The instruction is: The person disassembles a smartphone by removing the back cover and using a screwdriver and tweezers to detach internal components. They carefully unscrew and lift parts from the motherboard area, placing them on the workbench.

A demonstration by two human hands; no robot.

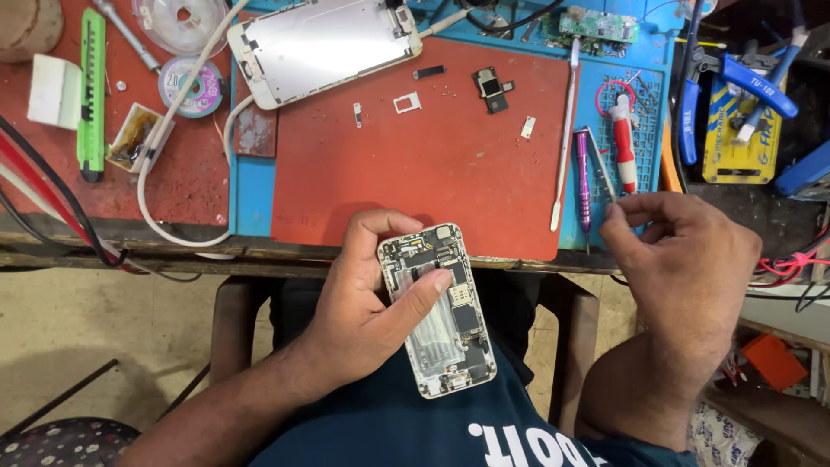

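Observation:
My left hand [363, 298] grips an opened phone body [437, 310] over my lap, its circuit boards facing up and my thumb lying across its middle. My right hand [683, 259] hovers at the bench's front edge to the right, fingers pinched on thin metal tweezers [603, 166] whose tip points up toward the mat. A detached phone screen panel [322, 47] lies face down at the back of the red work mat [415, 164].
On the red mat lie a small camera module [491, 88], a card tray [407, 103] and tiny parts. A white spudger [565, 138], purple screwdriver [582, 177] and red-handled screwdriver [623, 143] rest on the blue mat. Blue pliers [735, 82] sit right; a green knife [91, 91] and white cable left.

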